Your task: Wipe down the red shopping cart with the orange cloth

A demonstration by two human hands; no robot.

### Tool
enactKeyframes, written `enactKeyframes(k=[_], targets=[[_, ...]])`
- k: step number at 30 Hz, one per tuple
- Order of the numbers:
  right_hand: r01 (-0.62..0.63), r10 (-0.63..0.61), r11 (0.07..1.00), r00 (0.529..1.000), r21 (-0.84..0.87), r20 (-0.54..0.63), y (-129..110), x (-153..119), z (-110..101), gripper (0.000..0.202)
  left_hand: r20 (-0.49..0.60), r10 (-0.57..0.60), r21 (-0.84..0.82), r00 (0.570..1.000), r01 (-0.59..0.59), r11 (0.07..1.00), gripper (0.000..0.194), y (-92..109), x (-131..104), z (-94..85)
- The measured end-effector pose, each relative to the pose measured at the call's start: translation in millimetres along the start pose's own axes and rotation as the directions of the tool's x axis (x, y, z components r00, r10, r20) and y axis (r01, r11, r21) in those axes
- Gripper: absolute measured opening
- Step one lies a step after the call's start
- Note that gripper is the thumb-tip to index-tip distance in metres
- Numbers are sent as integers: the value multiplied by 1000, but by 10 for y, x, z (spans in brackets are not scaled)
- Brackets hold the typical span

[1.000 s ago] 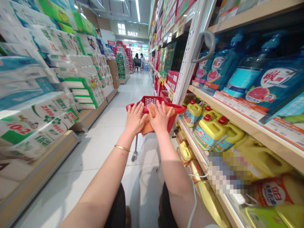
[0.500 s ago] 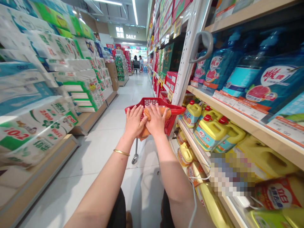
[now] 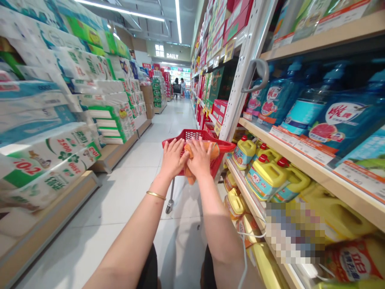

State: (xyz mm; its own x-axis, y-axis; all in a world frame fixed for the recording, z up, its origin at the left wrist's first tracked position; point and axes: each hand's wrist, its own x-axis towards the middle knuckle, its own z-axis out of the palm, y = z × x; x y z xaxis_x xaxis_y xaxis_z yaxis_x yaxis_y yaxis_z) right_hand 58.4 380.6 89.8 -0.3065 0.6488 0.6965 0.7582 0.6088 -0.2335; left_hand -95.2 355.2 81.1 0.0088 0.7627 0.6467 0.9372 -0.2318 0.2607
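A red shopping cart (image 3: 221, 148) with a perforated basket stands in the aisle, its rear rim toward me. On the left part of that rim lies my left hand (image 3: 173, 157), palm down with the fingers spread. My right hand (image 3: 198, 157) rests beside it, fingers apart, on top of an orange cloth (image 3: 214, 149) draped over the rim. The cloth hangs down below the right hand. The two hands are close together near the thumb of the left. Part of the basket's inside is hidden by the hands. A cart wheel (image 3: 169, 206) shows below on the left.
Stacked tissue packs (image 3: 57, 156) line the left side on low platforms. Shelves on the right hold yellow jugs (image 3: 261, 176) and blue pump bottles (image 3: 303, 102). A grey hook-shaped handle (image 3: 261, 76) juts from the shelf post. White cables hang near the lower shelf. Two people are far ahead.
The view has tilted slightly upward, so the cart and hands appear a little lower and more to the right. Both hands keep their places on the cart and cloth.
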Motion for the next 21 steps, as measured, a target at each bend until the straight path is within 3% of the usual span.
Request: enactKeyframes(k=[1, 3, 4, 7, 8, 9, 10, 12, 14, 15, 17, 18, 20, 21], targets=[[-9, 9, 1000, 1000, -7, -7, 17, -7, -9, 51, 8, 2, -3, 1000, -2, 1000, 65, -6, 1, -13], [-176, 173, 984, 979, -23, -104, 187, -20, -57, 50, 14, 7, -6, 1000, -7, 1000, 65, -15, -5, -31], [-300, 293, 954, 941, -18, -172, 318, -27, -90, 51, 12, 10, -6, 1000, -10, 1000, 65, -18, -12, -34], [-610, 592, 790, 739, 54, -320, 691, -42, -168, 56, 0, 28, -9, 1000, -28, 1000, 66, -19, -35, -18], [-655, 637, 752, 694, 73, -336, 751, -43, -173, 56, -6, 31, -10, 1000, -31, 999, 65, -16, -40, -8], [-665, 648, 742, 683, 80, -337, 759, -41, -165, 57, -13, 30, -12, 999, -30, 999, 65, -13, -42, 3], [-646, 630, 760, 704, 75, -328, 715, -38, -143, 56, -21, 25, -14, 999, -26, 1000, 65, -8, -42, 13], [-510, 500, 859, 822, 39, -271, 496, -32, -73, 54, -38, 10, -19, 999, -11, 1000, 65, 5, -34, 23], [-265, 263, 964, 952, 5, -160, 212, -30, 2, 51, -46, -3, -24, 999, 2, 1000, 65, 16, -21, 19], [-142, 141, 990, 985, 1, -101, 95, -29, 30, 50, -45, -6, -27, 999, 5, 1000, 64, 20, -15, 12], [-9, 9, 1000, 999, -1, -39, -10, -26, 54, 49, -35, -6, -31, 999, 5, 1000, 64, 22, -5, -7], [-28, 28, 1000, 998, -9, -53, 16, -23, 50, 48, -27, -5, -33, 1000, 4, 999, 65, 21, -2, -16], [-216, 209, 976, 965, -25, -160, 199, -20, 15, 49, -17, 2, -30, 1000, -2, 1000, 65, 18, -3, -27], [-338, 325, 941, 919, -20, -224, 329, -22, -10, 51, -13, 8, -26, 1000, -8, 1000, 66, 18, -6, -29]])
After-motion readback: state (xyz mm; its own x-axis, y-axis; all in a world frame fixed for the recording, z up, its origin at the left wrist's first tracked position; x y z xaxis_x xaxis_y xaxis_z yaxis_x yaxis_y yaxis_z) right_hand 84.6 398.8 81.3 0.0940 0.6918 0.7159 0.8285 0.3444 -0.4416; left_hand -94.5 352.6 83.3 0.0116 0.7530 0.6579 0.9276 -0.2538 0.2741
